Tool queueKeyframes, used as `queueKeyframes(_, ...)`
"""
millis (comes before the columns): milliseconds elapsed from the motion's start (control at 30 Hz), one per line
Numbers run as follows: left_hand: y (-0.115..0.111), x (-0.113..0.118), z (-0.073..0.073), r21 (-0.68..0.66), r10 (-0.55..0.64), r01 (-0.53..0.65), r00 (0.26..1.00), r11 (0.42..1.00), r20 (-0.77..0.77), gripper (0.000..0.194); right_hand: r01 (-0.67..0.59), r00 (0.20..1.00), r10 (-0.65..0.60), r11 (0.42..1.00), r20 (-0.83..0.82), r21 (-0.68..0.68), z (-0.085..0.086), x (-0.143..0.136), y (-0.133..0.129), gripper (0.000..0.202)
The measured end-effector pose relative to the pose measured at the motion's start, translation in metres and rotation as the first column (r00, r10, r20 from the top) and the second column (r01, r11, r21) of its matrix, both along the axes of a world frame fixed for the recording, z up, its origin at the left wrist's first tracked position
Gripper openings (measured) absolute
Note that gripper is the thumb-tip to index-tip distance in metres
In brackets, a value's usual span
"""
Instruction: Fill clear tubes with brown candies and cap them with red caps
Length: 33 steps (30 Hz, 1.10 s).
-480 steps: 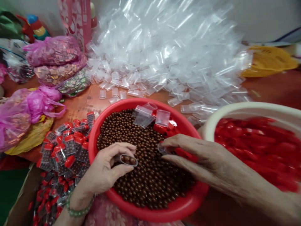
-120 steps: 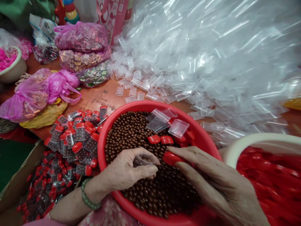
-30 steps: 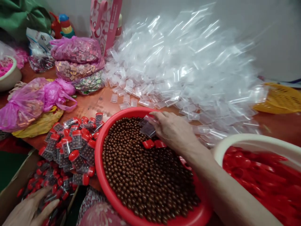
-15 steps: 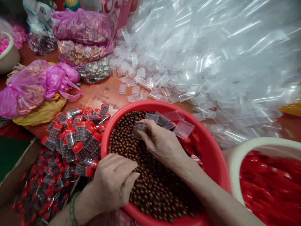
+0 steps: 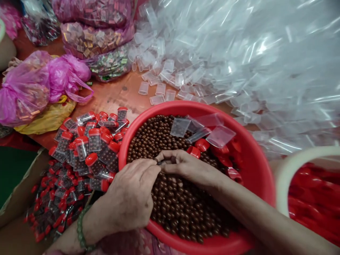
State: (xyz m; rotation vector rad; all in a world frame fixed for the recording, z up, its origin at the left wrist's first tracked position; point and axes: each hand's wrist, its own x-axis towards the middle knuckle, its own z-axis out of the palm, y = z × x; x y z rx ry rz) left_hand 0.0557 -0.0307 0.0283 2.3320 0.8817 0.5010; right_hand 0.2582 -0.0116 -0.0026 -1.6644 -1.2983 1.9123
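Note:
A red basin (image 5: 260, 170) holds many brown beads (image 5: 177, 209), with several clear plastic cases (image 5: 220, 136) and red caps (image 5: 202, 145) at its right side. Over the beads, my right hand (image 5: 183, 164) has its fingers curled, with a small dark or clear item barely showing between the fingertips. My left hand (image 5: 132, 193), a green bead bracelet (image 5: 81, 230) on its wrist, meets those fingertips above the basin's left part. Its fingers are pressed together, and what they hold is hidden.
Filled cases with red caps (image 5: 94, 140) are heaped left of the basin, spilling into a cardboard box (image 5: 23, 198). Pink bags (image 5: 29, 86) lie at the left. Clear empty cases (image 5: 239, 63) pile up behind. A white bucket (image 5: 283, 180) of red pieces stands at the right.
My right hand has moved down and left from the clear cases to meet my left hand. The view has shifted, so the background sits higher and the basin farther right.

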Motion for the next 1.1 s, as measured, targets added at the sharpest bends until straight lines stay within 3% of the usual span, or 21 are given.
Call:
queueKeyframes(100, 0.002, 0.001, 0.004, -0.058, -0.045, 0.043, 0.999, 0.997, -0.031, 0.047, 0.066, 0.987, -0.087, 0.986, -0.133, -0.154, 0.003, 0.002, -0.003, 0.029)
queueKeyframes(233, 0.004, 0.009, -0.003, -0.037, -0.033, 0.030, 0.996, 0.999, -0.088, 0.042, 0.111, 0.954, -0.171, 0.965, -0.245, -0.239, 0.003, 0.001, -0.011, 0.031)
queueKeyframes(367, 0.008, 0.012, -0.007, -0.060, -0.016, 0.020, 0.997, 0.998, 0.071, 0.030, 0.136, 0.930, -0.196, 0.970, -0.311, -0.204, 0.004, -0.001, -0.019, 0.035)
queueKeyframes(467, 0.012, 0.009, -0.003, -0.137, 0.008, 0.023, 0.975, 0.990, 0.222, 0.024, 0.134, 0.937, -0.164, 0.984, -0.308, -0.115, 0.014, -0.002, -0.027, 0.036)
queueKeyframes(567, 0.014, 0.006, 0.004, -0.228, 0.042, 0.025, 0.958, 0.973, 0.283, 0.024, 0.108, 0.987, -0.086, 0.980, -0.139, 0.165, 0.031, -0.003, -0.040, 0.020)
queueKeyframes(633, 0.015, 0.006, 0.008, -0.282, 0.015, 0.064, 0.963, 0.957, 0.269, 0.024, -0.029, 0.995, -0.015, 0.905, 0.100, 0.425, 0.041, -0.003, -0.050, 0.016)
queueKeyframes(700, 0.015, 0.006, 0.010, -0.330, -0.006, 0.087, 0.971, 0.940, 0.241, 0.020, -0.189, 0.951, 0.004, 0.800, 0.309, 0.570, 0.046, 0.001, -0.059, 0.022)
queueKeyframes(833, 0.018, 0.010, 0.010, -0.335, 0.034, 0.033, 0.981, 0.942, 0.193, 0.018, -0.259, 0.865, -0.154, 0.679, 0.477, 0.688, 0.041, 0.024, -0.061, 0.027)
queueKeyframes(900, 0.019, 0.013, 0.009, -0.362, 0.029, 0.047, 0.979, 0.931, 0.203, 0.020, -0.302, 0.787, -0.245, 0.648, 0.566, 0.700, 0.033, 0.036, -0.053, 0.026)
queueKeyframes(1000, 0.020, 0.017, 0.007, -0.400, 0.027, 0.076, 0.969, 0.914, 0.246, 0.017, -0.379, 0.652, -0.279, 0.685, 0.705, 0.622, 0.017, 0.046, -0.038, 0.026)
queueKeyframes(1100, 0.020, 0.017, 0.005, -0.452, 0.075, 0.045, 0.967, 0.891, 0.244, 0.014, -0.384, 0.627, -0.270, 0.709, 0.731, 0.592, 0.003, 0.047, -0.028, 0.024)
